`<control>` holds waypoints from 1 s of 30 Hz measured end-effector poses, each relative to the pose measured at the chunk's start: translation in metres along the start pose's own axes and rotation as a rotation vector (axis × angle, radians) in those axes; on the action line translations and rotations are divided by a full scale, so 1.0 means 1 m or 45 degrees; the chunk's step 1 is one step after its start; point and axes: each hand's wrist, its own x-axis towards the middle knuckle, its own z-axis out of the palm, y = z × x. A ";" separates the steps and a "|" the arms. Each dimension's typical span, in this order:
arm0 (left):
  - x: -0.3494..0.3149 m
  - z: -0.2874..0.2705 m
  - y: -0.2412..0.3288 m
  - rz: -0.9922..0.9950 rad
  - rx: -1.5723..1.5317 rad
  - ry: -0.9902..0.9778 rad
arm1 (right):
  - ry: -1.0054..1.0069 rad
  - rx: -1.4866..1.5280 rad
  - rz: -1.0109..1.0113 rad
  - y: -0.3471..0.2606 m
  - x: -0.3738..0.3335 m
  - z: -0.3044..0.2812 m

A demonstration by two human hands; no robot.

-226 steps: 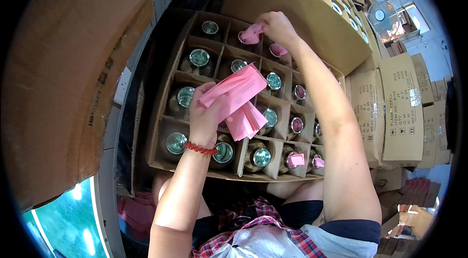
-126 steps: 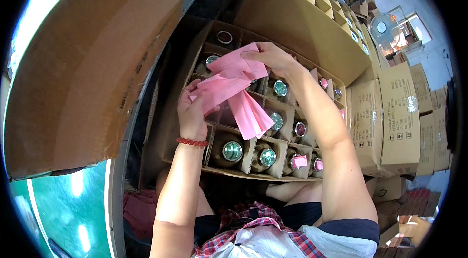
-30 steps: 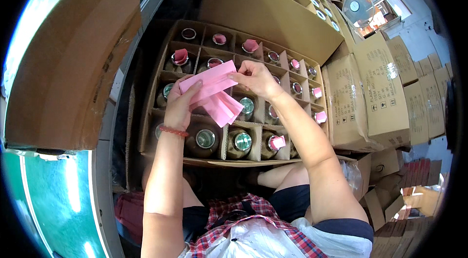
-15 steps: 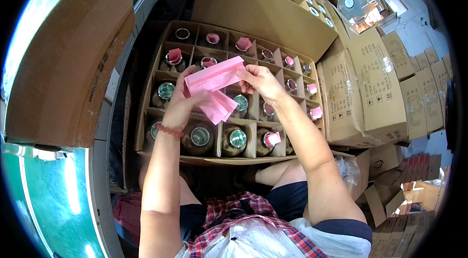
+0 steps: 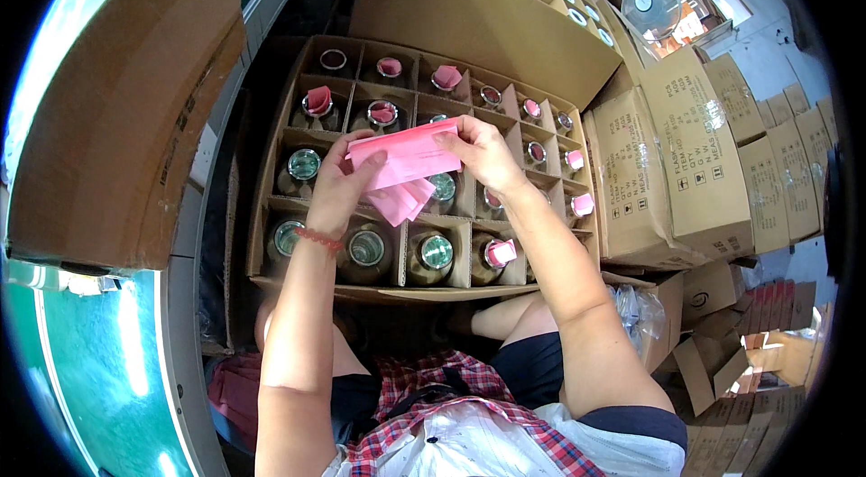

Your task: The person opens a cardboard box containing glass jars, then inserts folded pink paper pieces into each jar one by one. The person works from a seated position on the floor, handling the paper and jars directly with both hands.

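Observation:
Both hands hold a pink paper slip (image 5: 406,155) stretched between them above a divided carton (image 5: 415,295). My left hand (image 5: 347,175) pinches its left end with the thumb on top, and more folded pink slips (image 5: 401,200) hang below, under that hand. My right hand (image 5: 483,151) grips the right end between thumb and fingers. Beneath them, glass bottles stand upright in the carton's compartments. Some have rolled pink paper in their mouths, like the near bottle (image 5: 498,253); others, such as the green-mouthed bottle (image 5: 437,252), show none.
Behind stands a taller divided carton (image 5: 487,17). Closed cartons (image 5: 690,161) are stacked at the right, with a fan (image 5: 651,6) beyond. A big brown box (image 5: 126,107) sits at the left over a green surface (image 5: 99,360). Clear plastic (image 5: 639,313) lies beside my right arm.
The upper slip has opened out wider. My right hand has shifted slightly right and down, and my left thumb now presses on the slip's face.

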 end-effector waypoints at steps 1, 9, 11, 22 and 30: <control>0.000 0.001 0.001 0.006 -0.007 0.017 | 0.024 0.009 -0.030 0.000 0.000 0.001; 0.002 -0.007 -0.001 -0.142 -0.191 0.073 | -0.074 0.010 -0.045 -0.002 -0.008 -0.003; 0.003 -0.014 -0.008 -0.130 -0.186 0.039 | -0.063 0.052 -0.011 0.003 -0.006 -0.006; -0.006 -0.002 0.010 -0.378 -0.160 0.082 | 0.010 0.003 -0.025 -0.003 -0.017 -0.012; 0.000 -0.003 0.001 -0.237 -0.176 0.181 | 0.180 0.135 0.028 0.016 -0.014 -0.025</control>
